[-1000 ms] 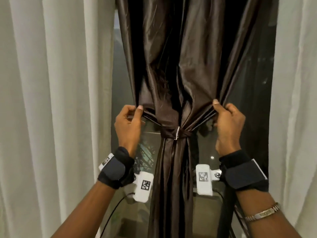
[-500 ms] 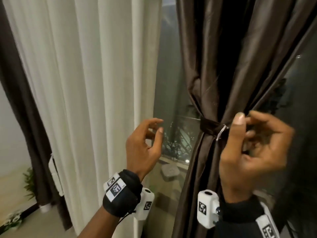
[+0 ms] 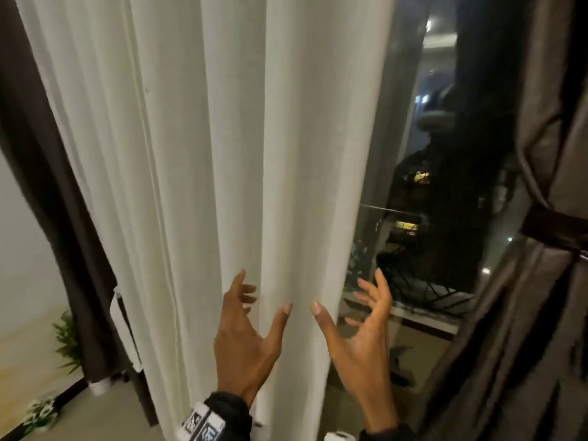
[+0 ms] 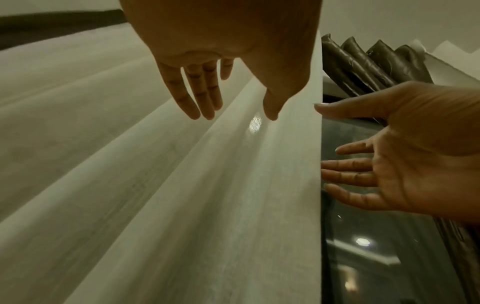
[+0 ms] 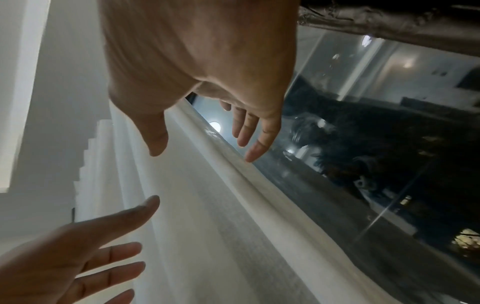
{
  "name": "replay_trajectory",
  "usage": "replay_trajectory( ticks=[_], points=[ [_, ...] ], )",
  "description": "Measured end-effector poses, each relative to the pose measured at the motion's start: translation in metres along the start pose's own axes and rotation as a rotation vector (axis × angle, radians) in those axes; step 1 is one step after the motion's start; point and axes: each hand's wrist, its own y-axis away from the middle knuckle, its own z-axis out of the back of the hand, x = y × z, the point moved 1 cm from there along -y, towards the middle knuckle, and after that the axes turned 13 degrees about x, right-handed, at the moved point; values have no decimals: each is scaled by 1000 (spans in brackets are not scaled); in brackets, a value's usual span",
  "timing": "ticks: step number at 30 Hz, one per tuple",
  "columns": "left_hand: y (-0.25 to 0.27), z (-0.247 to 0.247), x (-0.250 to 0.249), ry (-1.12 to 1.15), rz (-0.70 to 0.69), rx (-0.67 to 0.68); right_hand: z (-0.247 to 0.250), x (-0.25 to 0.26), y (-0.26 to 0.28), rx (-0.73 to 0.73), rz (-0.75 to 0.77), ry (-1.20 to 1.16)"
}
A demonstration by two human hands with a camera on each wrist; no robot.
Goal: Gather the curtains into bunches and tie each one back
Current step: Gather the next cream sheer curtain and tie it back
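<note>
A white curtain [image 3: 222, 186] hangs loose in long folds in the middle of the head view. My left hand [image 3: 262, 294] is spread open in front of its right folds. My right hand [image 3: 348, 291] is open at the curtain's right edge, thumb on the room side and fingers on the window side [image 5: 202, 154]. Neither hand grips the cloth [image 4: 182, 185]; whether they touch it I cannot tell. At the far right a brown satin curtain [image 3: 541, 122] is bunched and held by a brown tie-back band [image 3: 553, 227].
The dark window glass [image 3: 429, 218] shows between the two curtains. Another dark brown curtain [image 3: 47, 186] hangs at the far left beside a pale wall. A small potted plant [image 3: 66, 342] stands on the floor at lower left.
Both hands let go of the tied brown curtain and moved left to the white curtain, opening their fingers. The head view swung left with them.
</note>
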Motion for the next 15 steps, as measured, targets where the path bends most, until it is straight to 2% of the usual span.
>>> replay_trajectory(
  ticks=[2,4,6,7,9,12,15],
  points=[
    [-13,-2,24,-12,11,99,-24,-13,-11,-78,-149,1],
    [-26,-7,44,-63,14,251,-40,-32,-21,-52,-339,79],
    [-30,-11,61,-114,-20,418,-50,-46,-24,-29,-455,19],
    [-31,-10,68,-131,-54,449,-54,-51,-22,-54,-466,-37],
    [-28,-6,78,-75,-106,412,-64,-52,-14,-93,-477,-71],
    [-13,-9,86,-9,-148,414,-87,-49,6,-76,-489,-155],
    [3,-20,83,25,-273,625,-110,-44,12,-28,-418,-223]
  ],
)
